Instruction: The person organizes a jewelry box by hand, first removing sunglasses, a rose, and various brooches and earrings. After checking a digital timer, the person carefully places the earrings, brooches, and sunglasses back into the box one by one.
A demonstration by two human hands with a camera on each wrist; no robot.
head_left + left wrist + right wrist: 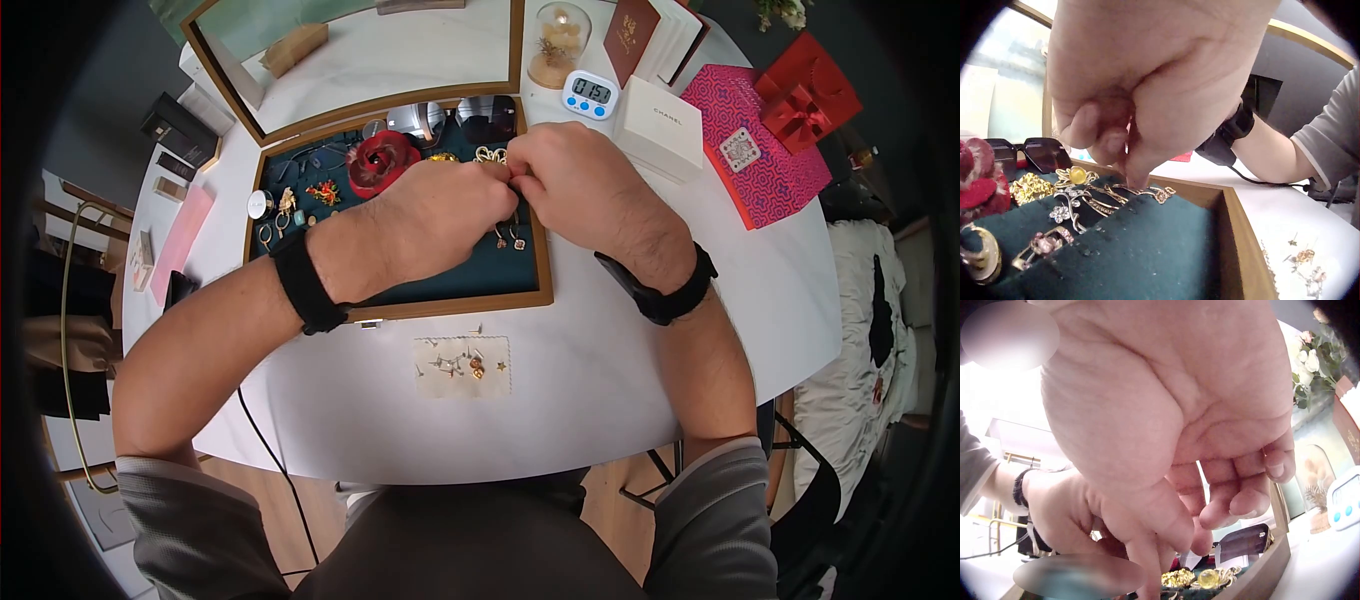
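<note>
Over the right part of a wooden jewelry box [400, 309] with a dark green lining, both hands meet at the fingertips. My left hand [440, 205] curls its fingers, thumb and forefinger pinched low over a row of rings [1107, 203]. A rose-gold jewelry piece [1163, 195] lies right beside its fingertips. My right hand [580, 180] pinches with thumb and forefinger against the left fingertips; its other fingers [1250, 497] are loosely bent. I cannot tell what small piece lies between them. A yellow-stone brooch [1077, 175] and a silver flower piece [1072, 209] sit close by.
The box's glass lid [350, 60] stands raised at the back. Inside are a red flower [380, 163] and sunglasses [485, 120]. In front lies a cream cloth [430, 383] with several small earrings. A timer [590, 95] and white box [660, 130] stand right.
</note>
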